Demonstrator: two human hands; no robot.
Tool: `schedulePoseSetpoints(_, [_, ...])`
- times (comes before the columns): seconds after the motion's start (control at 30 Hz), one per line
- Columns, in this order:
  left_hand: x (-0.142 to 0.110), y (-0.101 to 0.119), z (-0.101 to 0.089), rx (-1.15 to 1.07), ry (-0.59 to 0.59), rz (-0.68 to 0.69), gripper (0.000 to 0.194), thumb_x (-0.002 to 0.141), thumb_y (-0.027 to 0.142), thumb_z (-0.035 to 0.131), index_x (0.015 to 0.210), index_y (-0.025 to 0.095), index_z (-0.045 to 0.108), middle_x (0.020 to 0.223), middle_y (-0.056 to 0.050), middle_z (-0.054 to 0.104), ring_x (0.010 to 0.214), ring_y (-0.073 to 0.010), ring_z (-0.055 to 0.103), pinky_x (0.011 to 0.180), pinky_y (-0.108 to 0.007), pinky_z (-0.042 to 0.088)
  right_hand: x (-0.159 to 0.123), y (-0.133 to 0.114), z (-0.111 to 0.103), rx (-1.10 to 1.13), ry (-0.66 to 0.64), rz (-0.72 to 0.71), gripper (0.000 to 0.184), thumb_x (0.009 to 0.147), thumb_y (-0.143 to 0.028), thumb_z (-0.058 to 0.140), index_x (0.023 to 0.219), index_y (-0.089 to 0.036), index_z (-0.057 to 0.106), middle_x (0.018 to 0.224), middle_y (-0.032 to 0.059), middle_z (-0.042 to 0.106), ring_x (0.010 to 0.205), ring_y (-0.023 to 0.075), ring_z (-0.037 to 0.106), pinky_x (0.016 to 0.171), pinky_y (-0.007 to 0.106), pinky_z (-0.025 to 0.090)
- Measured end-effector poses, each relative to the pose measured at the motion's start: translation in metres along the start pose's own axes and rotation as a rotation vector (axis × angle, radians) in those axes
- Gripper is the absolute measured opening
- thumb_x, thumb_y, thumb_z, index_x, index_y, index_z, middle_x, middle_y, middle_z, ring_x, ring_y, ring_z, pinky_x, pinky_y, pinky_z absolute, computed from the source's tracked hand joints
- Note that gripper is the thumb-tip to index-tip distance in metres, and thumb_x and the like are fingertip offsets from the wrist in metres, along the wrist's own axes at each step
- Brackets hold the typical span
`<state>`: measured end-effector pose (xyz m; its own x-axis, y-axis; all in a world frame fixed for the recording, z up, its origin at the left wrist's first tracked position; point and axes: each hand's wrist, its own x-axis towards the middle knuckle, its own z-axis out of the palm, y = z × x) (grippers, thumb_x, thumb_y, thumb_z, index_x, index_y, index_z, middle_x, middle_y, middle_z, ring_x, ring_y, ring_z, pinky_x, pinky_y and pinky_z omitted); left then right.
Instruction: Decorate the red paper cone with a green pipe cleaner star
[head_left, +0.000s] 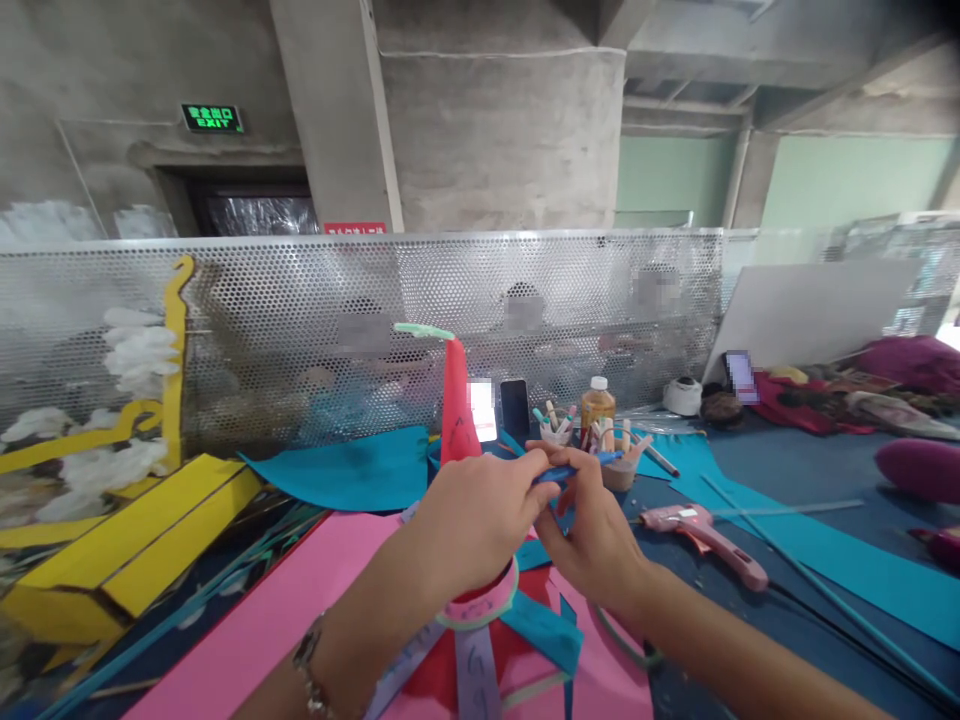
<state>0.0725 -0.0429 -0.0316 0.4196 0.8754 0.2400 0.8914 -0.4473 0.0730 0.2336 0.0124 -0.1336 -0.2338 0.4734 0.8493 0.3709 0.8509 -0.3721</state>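
My left hand (480, 505) and my right hand (592, 515) meet in front of me, both closed on a slim blue piece (555, 474). Its narrow end (611, 457) sticks out to the right past my fingers; whether it is a pen or a rolled strip I cannot tell. Just below my hands stands a pink ring (480, 608) with a pale green rim, and blue (544, 632) and lilac strips (477, 675) fan out from it. A tall red cone (454, 400) with a light green stick at its tip rises behind my left hand.
A pink glue gun (705, 540) lies right of my right hand, its cord running to the front right. Behind are marker cups (553, 430), a bottle (598, 408) and phones (514, 408). Yellow folded board (142, 540) lies left; a perforated metal screen (285, 330) stands behind.
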Motion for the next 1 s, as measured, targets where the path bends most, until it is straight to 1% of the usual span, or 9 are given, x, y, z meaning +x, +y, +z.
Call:
schedulePoseSetpoints(0.1, [-0.002,-0.002,-0.004,-0.086,-0.038,-0.060,0.033,0.096,0.048,0.047,0.119,0.025,0.051,0.085,-0.005,0.069,0.076,-0.0260,0.065,0.057,-0.033,0.033,0.004,0.003,0.000,0.165,0.043,0.092,0.024,0.092,-0.021,0.060,0.108,-0.025,0.042,0.130,0.0149,0.066,0.069,0.0137,0.067,0.063,0.029,0.058])
schedulePoseSetpoints(0.2, [-0.005,-0.005,-0.010,-0.194,-0.085,-0.101,0.032,0.091,0.034,0.049,0.121,0.024,0.045,0.081,-0.002,0.064,0.071,-0.0214,0.061,0.058,-0.032,0.036,0.008,0.001,-0.002,0.372,0.159,0.141,0.018,0.101,-0.028,0.055,0.089,-0.025,0.040,0.098,0.0057,0.072,0.072,0.0149,0.066,0.067,0.029,0.057])
schedulePoseSetpoints(0.27, [-0.006,-0.008,-0.013,-0.263,-0.104,-0.090,0.030,0.092,0.029,0.044,0.121,0.024,0.043,0.079,0.000,0.062,0.070,-0.0197,0.059,0.060,-0.032,0.039,0.009,-0.002,-0.006,0.509,0.214,0.149,0.020,0.105,-0.032,0.047,0.086,-0.025,0.043,0.075,-0.0005,0.065,0.061,0.0137,0.060,0.059,0.027,0.053])
schedulePoseSetpoints(0.33, [-0.008,-0.011,-0.016,-0.311,-0.112,-0.060,0.026,0.094,0.028,0.039,0.120,0.024,0.041,0.082,0.000,0.062,0.073,-0.0195,0.059,0.063,-0.032,0.041,0.009,-0.005,-0.009,0.613,0.245,0.143,0.020,0.106,-0.036,0.044,0.091,-0.024,0.051,0.065,-0.0041,0.056,0.050,0.0123,0.050,0.047,0.023,0.043])
schedulePoseSetpoints(0.43, [-0.009,-0.013,-0.018,-0.334,-0.103,-0.028,0.021,0.097,0.026,0.035,0.117,0.024,0.041,0.089,-0.003,0.063,0.080,-0.0205,0.061,0.068,-0.033,0.042,0.008,-0.008,-0.013,0.678,0.277,0.127,0.027,0.104,-0.042,0.045,0.101,-0.023,0.063,0.064,-0.0039,0.050,0.048,0.0120,0.043,0.044,0.024,0.035])
schedulePoseSetpoints(0.53, [-0.010,-0.014,-0.019,-0.328,-0.117,-0.029,0.020,0.098,0.024,0.032,0.116,0.024,0.040,0.085,-0.002,0.062,0.077,-0.0204,0.059,0.069,-0.033,0.044,0.008,-0.011,-0.014,0.719,0.294,0.168,0.032,0.101,-0.045,0.049,0.096,-0.020,0.069,0.063,-0.0025,0.049,0.049,0.0126,0.043,0.045,0.025,0.036])
schedulePoseSetpoints(0.63, [-0.010,-0.013,-0.019,-0.350,-0.132,-0.031,0.020,0.099,0.024,0.031,0.116,0.024,0.039,0.087,-0.002,0.063,0.077,-0.0200,0.059,0.074,-0.034,0.046,0.008,-0.015,-0.014,0.787,0.303,0.218,0.029,0.097,-0.045,0.054,0.090,-0.020,0.067,0.065,-0.0022,0.051,0.048,0.0117,0.044,0.044,0.024,0.035])
schedulePoseSetpoints(0.87, [-0.012,-0.010,-0.020,-0.413,-0.182,-0.001,0.025,0.097,0.024,0.037,0.121,0.024,0.045,0.099,-0.006,0.070,0.088,-0.0232,0.065,0.082,-0.037,0.048,0.002,-0.015,-0.015,0.862,0.145,0.257,0.027,0.097,-0.046,0.058,0.091,-0.021,0.067,0.062,-0.0028,0.055,0.053,0.0124,0.048,0.049,0.023,0.038])
schedulePoseSetpoints(1.0, [-0.013,-0.009,-0.020,-0.402,-0.180,0.007,0.032,0.095,0.022,0.039,0.126,0.026,0.047,0.101,-0.006,0.072,0.090,-0.0249,0.066,0.084,-0.038,0.048,0.001,-0.012,-0.014,0.872,0.111,0.246,0.028,0.099,-0.045,0.056,0.089,-0.021,0.069,0.064,-0.0023,0.056,0.055,0.0123,0.049,0.051,0.024,0.038])
